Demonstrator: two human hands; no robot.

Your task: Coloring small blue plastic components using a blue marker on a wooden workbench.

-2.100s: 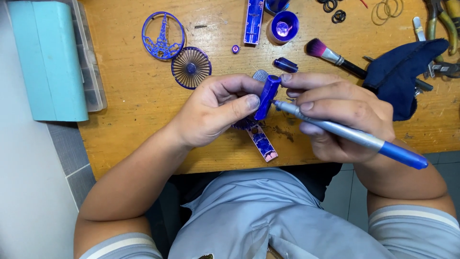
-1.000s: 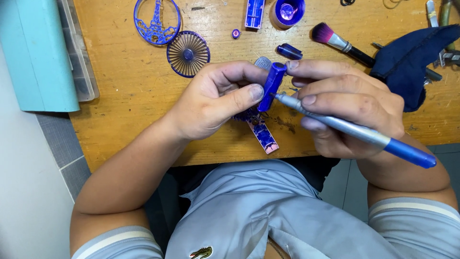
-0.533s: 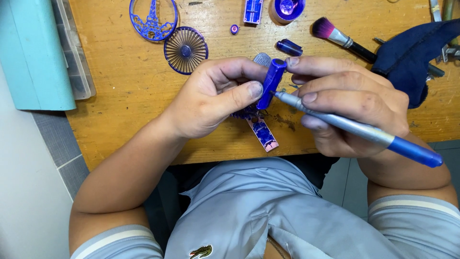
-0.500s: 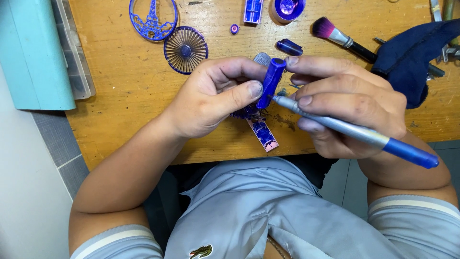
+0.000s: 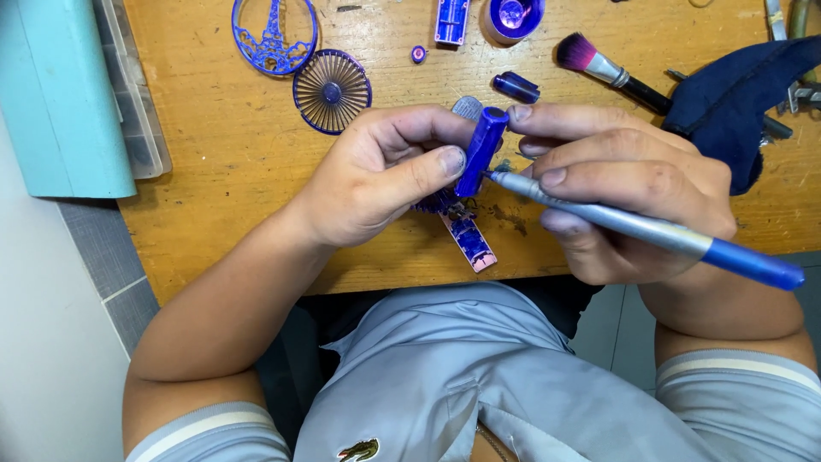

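Left hand (image 5: 376, 184) pinches blue wax piece (image 5: 481, 150) upright near worktop's front edge; right hand (image 5: 624, 188) grips silver-blue pen tool (image 5: 641, 227), tip touching the piece's right side.

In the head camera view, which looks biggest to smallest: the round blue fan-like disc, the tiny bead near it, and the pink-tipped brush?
1. Pink-tipped brush, longest, though its handle is partly hidden.
2. Round blue disc, close to the brush.
3. Small bead, clearly smallest.

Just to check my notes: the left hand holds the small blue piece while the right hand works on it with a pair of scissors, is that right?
Not quite. The head view shows the right hand holding a silver and blue pen-shaped tool, not scissors. The left hand does hold the small blue piece.
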